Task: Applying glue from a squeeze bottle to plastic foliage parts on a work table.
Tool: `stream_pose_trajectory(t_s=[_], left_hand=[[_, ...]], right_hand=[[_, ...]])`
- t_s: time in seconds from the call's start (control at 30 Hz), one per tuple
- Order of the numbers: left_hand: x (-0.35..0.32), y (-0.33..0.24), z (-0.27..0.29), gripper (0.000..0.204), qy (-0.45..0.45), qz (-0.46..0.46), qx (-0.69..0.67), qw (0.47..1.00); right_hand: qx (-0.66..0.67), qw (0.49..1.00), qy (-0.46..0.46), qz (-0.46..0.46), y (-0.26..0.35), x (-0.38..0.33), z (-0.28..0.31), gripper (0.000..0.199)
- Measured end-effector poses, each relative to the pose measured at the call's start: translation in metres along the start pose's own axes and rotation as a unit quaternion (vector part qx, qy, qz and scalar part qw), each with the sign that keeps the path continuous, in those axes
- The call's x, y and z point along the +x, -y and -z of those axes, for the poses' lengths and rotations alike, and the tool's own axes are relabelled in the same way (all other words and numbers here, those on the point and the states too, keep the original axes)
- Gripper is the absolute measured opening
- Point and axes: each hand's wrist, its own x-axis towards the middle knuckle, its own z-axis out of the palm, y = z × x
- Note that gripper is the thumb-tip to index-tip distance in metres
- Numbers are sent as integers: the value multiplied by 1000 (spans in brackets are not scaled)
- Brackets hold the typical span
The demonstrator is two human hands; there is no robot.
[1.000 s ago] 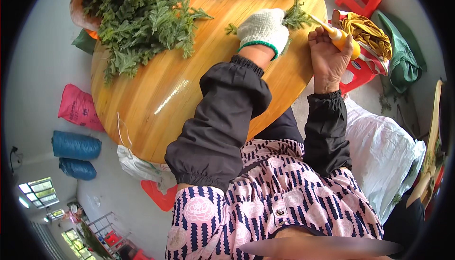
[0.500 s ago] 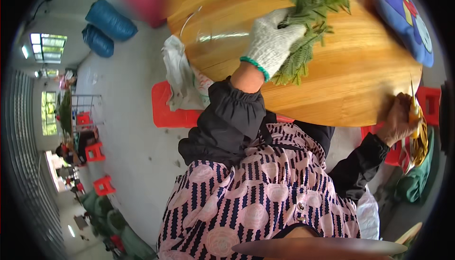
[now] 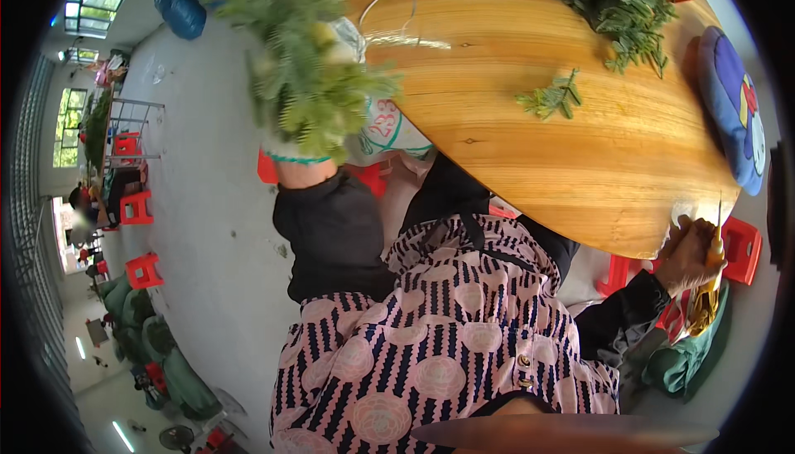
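My left hand, in a whitish knit glove with a green cuff, is closed on a bunch of green fir sprigs. The sprigs are blurred and hide most of the fingers. This hand is out past the left edge of the round wooden table. My bare right hand grips a yellow-handled pointed tool, its thin tip upward, by the table's right edge. A small loose fir sprig lies on the tabletop. Beyond it a larger heap of fir greenery covers the far right.
A blue cushion rests at the table's right rim. A white sack with printing stands below the left edge. Red stools flank the table. Blue bags sit on the floor at far left, with green bundles further back.
My left hand has swung left off the table, carrying the fir sprigs. A small sprig now lies alone on the wood. The right hand keeps its hold on the pointed tool. The view has shifted.
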Motion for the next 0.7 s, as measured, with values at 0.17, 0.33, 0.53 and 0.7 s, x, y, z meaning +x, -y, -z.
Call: stream_pose_trajectory(t_s=[0.17, 0.33, 0.53, 0.7], left_hand=[[-23, -94, 88, 44, 94, -66, -56, 992], [-25, -89, 185, 42, -274, -202, 240, 909], [33, -31, 292, 40, -353, -78, 608, 707], [56, -11, 301, 37, -324, 100, 659, 671]], right_hand=[[-89, 995, 51, -2, 21, 4, 5, 70], [-149, 988, 45, -1, 14, -5, -16, 72], [-110, 993, 38, -22, 21, 0, -16, 67], [-122, 991, 44, -19, 24, -1, -11, 66]])
